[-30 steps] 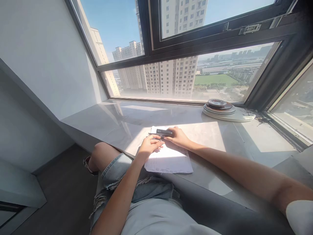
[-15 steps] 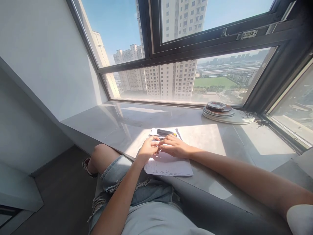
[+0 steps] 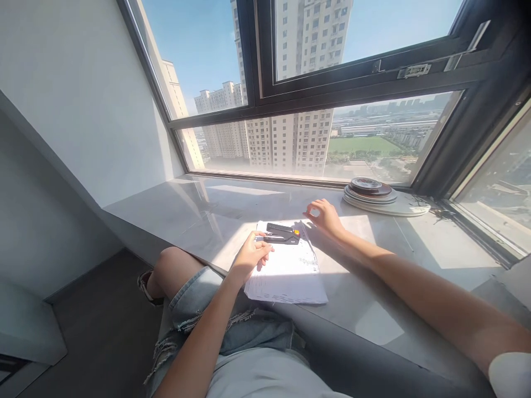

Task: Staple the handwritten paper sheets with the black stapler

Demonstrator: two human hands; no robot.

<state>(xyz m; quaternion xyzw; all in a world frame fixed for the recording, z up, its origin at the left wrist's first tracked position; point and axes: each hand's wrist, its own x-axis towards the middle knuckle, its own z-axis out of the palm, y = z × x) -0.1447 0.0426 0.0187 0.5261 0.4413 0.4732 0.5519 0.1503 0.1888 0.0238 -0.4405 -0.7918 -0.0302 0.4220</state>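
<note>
A black stapler (image 3: 282,233) with an orange spot at its right end lies, jaws apart, on a stack of printed paper sheets (image 3: 290,282). My left hand (image 3: 252,253) is over the left side of the sheets, close to the stapler's left end. Its fingers are loosely curled and apart, and I see nothing held in them. Beyond the stapler's right end, my right hand (image 3: 327,219) is raised over the sill. Thumb and index finger meet in a ring-shaped pinch; anything between the tips is too small to make out.
A stack of plates (image 3: 369,193) rests on a round white board (image 3: 409,205) at the sill's back right. The pale stone sill (image 3: 182,207) runs below a dark-framed window (image 3: 298,102). My bent knee (image 3: 178,262) is against the sill's front edge.
My hands were together over the sheets, partly covering the stapler. My right hand has moved away to the right and back, uncovering it. My left hand has stayed nearly in place.
</note>
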